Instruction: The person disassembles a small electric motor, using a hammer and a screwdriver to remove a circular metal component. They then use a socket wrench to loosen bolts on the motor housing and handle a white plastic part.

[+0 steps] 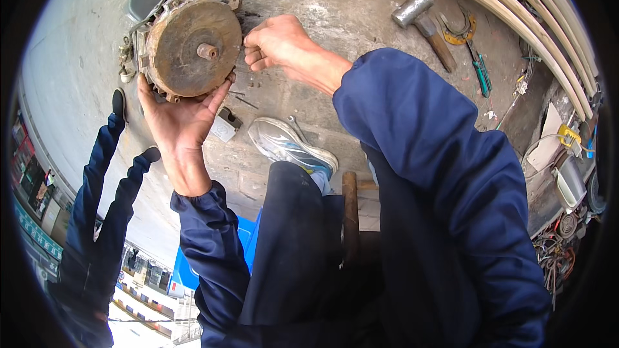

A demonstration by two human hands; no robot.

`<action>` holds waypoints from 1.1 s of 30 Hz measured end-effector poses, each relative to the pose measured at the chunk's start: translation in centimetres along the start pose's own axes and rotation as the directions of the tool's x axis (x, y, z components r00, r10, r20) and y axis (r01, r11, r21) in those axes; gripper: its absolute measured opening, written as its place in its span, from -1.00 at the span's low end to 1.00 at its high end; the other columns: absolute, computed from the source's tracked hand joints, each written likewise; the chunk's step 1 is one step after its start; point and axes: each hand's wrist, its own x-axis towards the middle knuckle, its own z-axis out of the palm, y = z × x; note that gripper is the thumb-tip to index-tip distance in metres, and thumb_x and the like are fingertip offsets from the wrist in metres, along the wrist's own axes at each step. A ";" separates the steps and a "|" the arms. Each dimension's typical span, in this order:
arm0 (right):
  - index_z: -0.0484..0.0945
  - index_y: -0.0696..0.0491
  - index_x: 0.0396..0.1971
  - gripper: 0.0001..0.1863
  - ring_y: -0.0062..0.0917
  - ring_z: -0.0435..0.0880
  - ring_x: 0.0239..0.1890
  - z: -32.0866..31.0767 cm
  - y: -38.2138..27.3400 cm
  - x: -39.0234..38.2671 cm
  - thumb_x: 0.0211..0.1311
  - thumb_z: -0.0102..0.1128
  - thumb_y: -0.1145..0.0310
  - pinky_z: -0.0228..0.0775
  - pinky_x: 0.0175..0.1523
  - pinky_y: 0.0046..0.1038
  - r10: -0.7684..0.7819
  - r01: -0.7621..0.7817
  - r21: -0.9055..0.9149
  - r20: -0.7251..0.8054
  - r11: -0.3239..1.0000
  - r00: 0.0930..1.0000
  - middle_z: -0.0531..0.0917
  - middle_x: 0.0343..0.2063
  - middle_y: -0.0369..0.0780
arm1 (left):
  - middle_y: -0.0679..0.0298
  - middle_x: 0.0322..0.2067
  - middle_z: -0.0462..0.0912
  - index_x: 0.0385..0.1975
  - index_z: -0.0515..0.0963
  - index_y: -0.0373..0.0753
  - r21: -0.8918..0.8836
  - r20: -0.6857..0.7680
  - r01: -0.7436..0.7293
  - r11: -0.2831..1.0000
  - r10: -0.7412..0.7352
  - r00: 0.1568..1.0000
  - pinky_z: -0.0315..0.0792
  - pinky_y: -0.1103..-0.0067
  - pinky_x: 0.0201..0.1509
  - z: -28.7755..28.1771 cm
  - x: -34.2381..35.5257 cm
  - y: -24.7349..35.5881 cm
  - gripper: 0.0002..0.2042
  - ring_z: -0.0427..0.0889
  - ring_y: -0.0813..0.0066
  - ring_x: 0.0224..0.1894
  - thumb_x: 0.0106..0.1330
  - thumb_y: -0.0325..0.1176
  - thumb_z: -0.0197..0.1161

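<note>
An electric motor [177, 64] with a rusty round end cover stands on the stained concrete floor at the upper left, its short shaft [207, 51] pointing up toward me. My left hand [182, 125] cups the motor's near edge, the thumb and fingers spread around its rim. Close by the right side of the cover is my right hand [280, 42], its thumb and fingertips pinched together; whatever sits between them, if anything, is too small to make out. Thin dark rods [246, 100] and a small metal box [225, 124] lie just below the motor.
At the upper right lie a hammer [422, 24] and green-handled pliers [481, 76]. Long wooden strips [516, 22] curve along the right rim. A spanner [296, 127] rests by my shoe [290, 145]. Another person's legs [106, 167] stand at left. Tangled wires [564, 251] heap at lower right.
</note>
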 end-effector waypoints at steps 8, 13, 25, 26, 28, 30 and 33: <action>0.58 0.26 -0.21 -0.86 -0.51 0.70 -0.45 1.6 1.3 -0.6 0.46 0.19 0.47 0.60 -0.39 -0.42 0.124 -0.135 0.250 0.058 0.959 0.991 0.68 -0.40 -0.17 | -0.17 0.60 -0.15 0.64 -0.07 -0.11 0.031 -0.042 -0.007 0.999 0.008 0.999 0.11 -0.18 0.56 0.1 -0.8 0.5 -0.01 0.02 -0.34 0.58 0.40 0.43 0.04; 0.56 0.17 -0.24 -0.83 -0.59 0.51 -0.54 2.2 2.2 -0.7 0.55 0.15 0.37 0.39 -0.45 -0.50 0.188 -0.197 0.437 0.065 0.878 0.980 0.60 -0.41 -0.25 | -0.24 0.57 -0.14 0.62 -0.07 -0.20 0.026 -0.027 -0.023 0.999 0.024 0.999 0.14 -0.19 0.54 -0.1 -0.2 0.1 0.03 0.06 -0.39 0.55 0.39 0.43 0.08; 0.62 0.27 -0.40 -0.61 -0.30 0.77 -0.36 2.1 2.4 -0.9 0.45 0.21 0.20 0.55 -0.16 -0.21 -0.159 0.101 -0.277 -0.196 0.955 0.968 0.75 -0.45 0.00 | -0.32 0.54 -0.10 0.61 -0.05 -0.24 0.021 0.025 -0.017 1.000 0.017 1.000 0.20 -0.23 0.50 -0.7 0.1 0.1 0.00 0.13 -0.50 0.50 0.43 0.42 0.05; 0.64 0.28 -0.40 -0.61 -0.28 0.79 -0.32 2.0 2.2 -1.1 0.44 0.21 0.21 0.57 -0.10 -0.20 -0.143 0.088 -0.294 -0.172 0.952 0.975 0.76 -0.44 0.03 | -0.33 0.54 -0.10 0.61 -0.05 -0.24 0.034 0.023 -0.027 0.999 0.026 0.999 0.20 -0.23 0.49 -0.7 0.0 0.1 0.00 0.13 -0.51 0.50 0.43 0.42 0.04; 0.64 0.29 -0.38 -0.63 -0.27 0.80 -0.31 1.4 2.3 -0.6 0.42 0.20 0.23 0.57 -0.09 -0.21 -0.137 0.102 -0.259 -0.122 0.961 0.983 0.76 -0.45 0.03 | -0.33 0.54 -0.09 0.61 -0.05 -0.24 0.049 0.022 -0.037 0.998 0.035 0.999 0.20 -0.23 0.49 -0.6 0.0 0.0 0.00 0.14 -0.52 0.49 0.43 0.43 0.03; 0.65 0.29 -0.36 -0.65 -0.24 0.80 -0.29 1.3 2.4 -0.4 0.41 0.19 0.24 0.58 -0.08 -0.21 -0.132 0.107 -0.232 -0.097 0.967 0.987 0.76 -0.44 0.04 | -0.30 0.55 -0.10 0.62 -0.06 -0.21 0.056 0.020 -0.029 0.998 0.028 0.999 0.17 -0.22 0.51 -0.5 0.0 0.1 0.00 0.11 -0.51 0.51 0.43 0.44 0.01; 0.66 0.29 -0.34 -0.66 -0.16 0.80 -0.25 1.3 2.5 -0.5 0.40 0.18 0.25 0.59 -0.04 -0.19 -0.165 0.130 -0.254 -0.119 0.958 0.979 0.76 -0.40 0.08 | -0.27 0.57 -0.12 0.62 -0.06 -0.17 0.055 0.019 -0.012 0.998 0.011 1.000 0.13 -0.21 0.54 -0.4 0.2 0.2 -0.01 0.08 -0.49 0.53 0.42 0.44 -0.01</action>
